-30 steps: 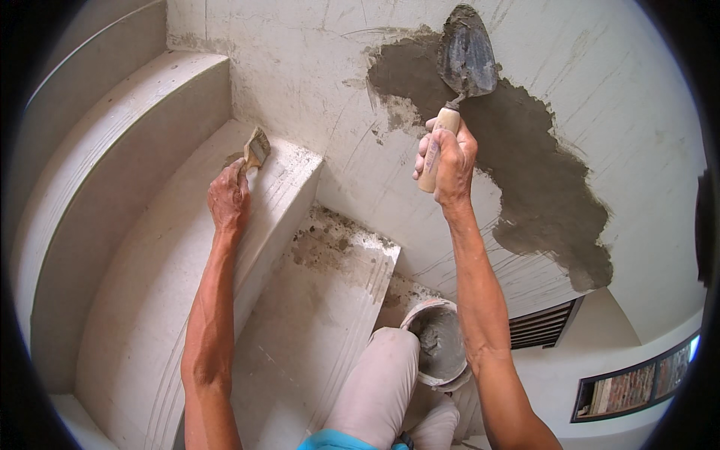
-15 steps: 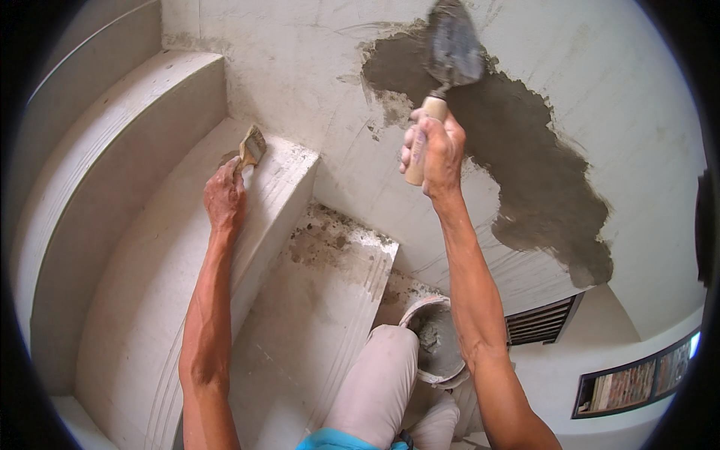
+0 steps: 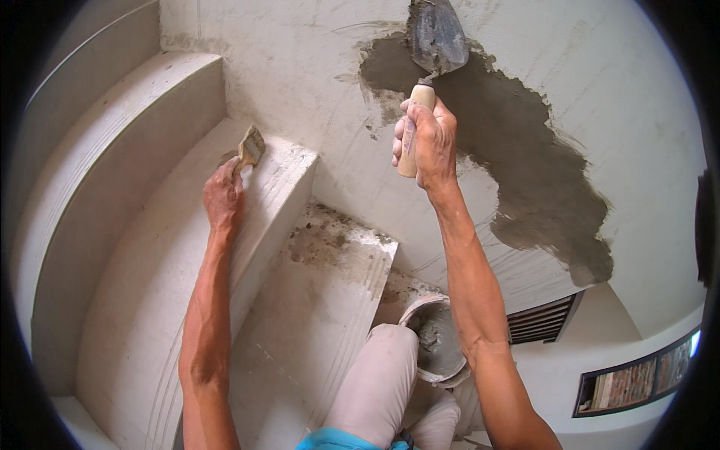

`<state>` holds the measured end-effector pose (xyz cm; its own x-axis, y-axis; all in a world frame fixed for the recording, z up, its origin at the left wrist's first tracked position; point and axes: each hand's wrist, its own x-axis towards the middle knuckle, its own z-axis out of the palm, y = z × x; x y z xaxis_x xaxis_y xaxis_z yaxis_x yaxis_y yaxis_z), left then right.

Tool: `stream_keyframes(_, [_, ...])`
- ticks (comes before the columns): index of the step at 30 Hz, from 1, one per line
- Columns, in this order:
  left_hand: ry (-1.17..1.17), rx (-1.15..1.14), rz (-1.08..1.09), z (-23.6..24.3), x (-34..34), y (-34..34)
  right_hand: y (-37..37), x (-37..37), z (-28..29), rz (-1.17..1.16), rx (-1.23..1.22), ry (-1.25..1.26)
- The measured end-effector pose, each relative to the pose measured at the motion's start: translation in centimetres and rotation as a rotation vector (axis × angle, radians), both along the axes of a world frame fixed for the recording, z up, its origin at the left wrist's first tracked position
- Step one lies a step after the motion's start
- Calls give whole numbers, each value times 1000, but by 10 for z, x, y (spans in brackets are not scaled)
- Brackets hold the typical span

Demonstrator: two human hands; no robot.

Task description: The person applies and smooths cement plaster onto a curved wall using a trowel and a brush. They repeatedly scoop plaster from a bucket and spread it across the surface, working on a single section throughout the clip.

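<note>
My right hand [image 3: 429, 142] is closed round the pale wooden handle of a trowel [image 3: 437, 39]. Its broad metal blade points up and lies over the upper end of a dark wet mortar patch [image 3: 517, 161] on the pale wall; whether the blade touches the wall I cannot tell. My left hand [image 3: 225, 196] grips the handle of a flat paintbrush [image 3: 252, 145] whose bristles are caked with mortar. That hand rests at a stair step [image 3: 169, 225], near its corner by the wall.
A bucket [image 3: 422, 304] of grey mortar stands beside my knee on a lower step. Curved stairs [image 3: 127, 142] rise at the left. Lower right, a dark slatted vent [image 3: 541, 321] and a framed opening [image 3: 630, 382] sit in the wall.
The trowel has shifted slightly left and up along the wall with my right hand, its blade turning a little. My left hand and the brush have stayed almost where they were.
</note>
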<state>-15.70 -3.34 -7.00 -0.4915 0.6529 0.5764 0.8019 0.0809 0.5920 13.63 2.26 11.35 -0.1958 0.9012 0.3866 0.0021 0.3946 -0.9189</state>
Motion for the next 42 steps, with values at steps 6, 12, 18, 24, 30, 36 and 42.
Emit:
stream_keyframes(6, [9, -12, 10, -1, -1, 0, 0, -2, 8, 17, -41, -9])
stream_keyframes(12, [12, -38, 11, 5, 3, -2, 9, -19, 5, 43, -34, -83])
stream_keyframes(18, [16, 15, 13, 1, 3, -1, 5, -20, 6, -23, 35, -36])
stream_keyframes(24, [42, 39, 8, -4, -3, 0, 12, -28, 8, -30, 44, -136])
stream_keyframes(30, [-10, 32, -4, -1, 2, 1, 20, -35, 0, -18, 98, -196])
stream_keyframes(36, [13, 59, -3, -3, 0, 0, 19, -36, 2, -53, 136, -206])
stream_keyframes(42, [12, 36, -7, -1, 0, -1, 21, -50, -11, -15, 101, -359])
